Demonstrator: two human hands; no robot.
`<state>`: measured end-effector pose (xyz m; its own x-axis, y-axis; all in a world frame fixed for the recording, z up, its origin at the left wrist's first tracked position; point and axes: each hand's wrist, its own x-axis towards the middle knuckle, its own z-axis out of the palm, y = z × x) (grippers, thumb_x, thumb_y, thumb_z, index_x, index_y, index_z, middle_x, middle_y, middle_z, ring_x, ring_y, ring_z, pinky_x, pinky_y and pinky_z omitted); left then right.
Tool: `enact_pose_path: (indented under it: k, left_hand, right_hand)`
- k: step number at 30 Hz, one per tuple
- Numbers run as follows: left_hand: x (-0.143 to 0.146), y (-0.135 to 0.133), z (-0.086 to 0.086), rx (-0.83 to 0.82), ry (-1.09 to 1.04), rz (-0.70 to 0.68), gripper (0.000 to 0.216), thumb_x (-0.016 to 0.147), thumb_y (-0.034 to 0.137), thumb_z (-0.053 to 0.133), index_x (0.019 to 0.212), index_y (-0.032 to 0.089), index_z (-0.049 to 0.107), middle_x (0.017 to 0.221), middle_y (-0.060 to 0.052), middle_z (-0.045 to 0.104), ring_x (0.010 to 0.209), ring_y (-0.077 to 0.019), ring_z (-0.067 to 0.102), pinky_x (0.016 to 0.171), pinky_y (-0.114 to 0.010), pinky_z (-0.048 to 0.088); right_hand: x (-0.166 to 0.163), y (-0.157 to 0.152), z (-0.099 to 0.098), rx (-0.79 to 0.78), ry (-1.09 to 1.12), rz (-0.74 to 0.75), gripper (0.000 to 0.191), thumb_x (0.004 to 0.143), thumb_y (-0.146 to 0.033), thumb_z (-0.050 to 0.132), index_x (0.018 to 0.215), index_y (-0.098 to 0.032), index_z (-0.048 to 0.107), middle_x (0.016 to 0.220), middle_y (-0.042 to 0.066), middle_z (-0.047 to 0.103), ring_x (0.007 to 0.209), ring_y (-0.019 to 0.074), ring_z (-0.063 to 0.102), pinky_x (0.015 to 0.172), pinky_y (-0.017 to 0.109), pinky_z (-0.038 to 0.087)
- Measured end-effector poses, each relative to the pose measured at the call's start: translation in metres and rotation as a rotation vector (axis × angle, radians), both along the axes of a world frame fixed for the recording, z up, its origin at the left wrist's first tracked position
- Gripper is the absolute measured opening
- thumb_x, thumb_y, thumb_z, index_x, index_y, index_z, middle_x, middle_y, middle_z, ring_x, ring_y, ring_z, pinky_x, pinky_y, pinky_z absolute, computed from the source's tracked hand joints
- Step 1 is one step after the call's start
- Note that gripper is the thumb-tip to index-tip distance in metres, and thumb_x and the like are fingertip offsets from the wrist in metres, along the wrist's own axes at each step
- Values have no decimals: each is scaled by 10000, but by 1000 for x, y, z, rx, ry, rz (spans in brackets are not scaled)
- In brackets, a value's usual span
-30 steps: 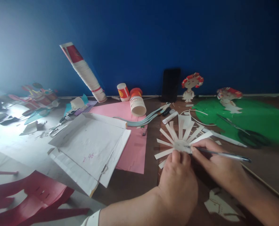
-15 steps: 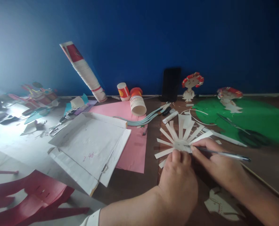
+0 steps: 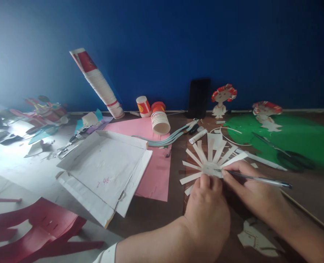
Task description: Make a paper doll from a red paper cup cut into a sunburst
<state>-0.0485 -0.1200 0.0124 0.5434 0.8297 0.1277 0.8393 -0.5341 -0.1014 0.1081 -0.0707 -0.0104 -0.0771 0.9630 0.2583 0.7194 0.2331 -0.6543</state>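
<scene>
A white cuff or band (image 3: 107, 255) circles the left forearm (image 3: 153, 237); both hands (image 3: 208, 213) are bare.

a white paper cup (image 3: 209, 167), slit into strips, lies splayed; a clear ballpoint pen (image 3: 260, 179) slants, tip at its round centre.

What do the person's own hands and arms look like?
The left hand and right hand are bare, without visible rings or gloves. A whitish band, perhaps a sleeve edge, crosses the left forearm near the bottom edge; the right forearm shows no sleeve.
</scene>
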Motion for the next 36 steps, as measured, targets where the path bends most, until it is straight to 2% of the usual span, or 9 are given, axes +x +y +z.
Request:
enact_pose_path:
  k: [13,36]
  left_hand:
    - [-1,0,-2,19,12,10,248,876,299,594,938,127,761,1006,-120,578,885,-229,454,694,-323,422]
    - [0,1,-2,21,-10,3,233,848,287,622,944,131,766,990,-116,583,864,-224,444,688,-320,418]
  right_hand:
    - [0,2,-3,26,-1,-6,246,865,-487,548,855,-259,641,801,20,715,749,226,681,705,360,518]
    - [-1,2,-2,18,-6,-7,244,857,-486,548,847,-262,643,794,14,718,739,219,685,689,351,518]
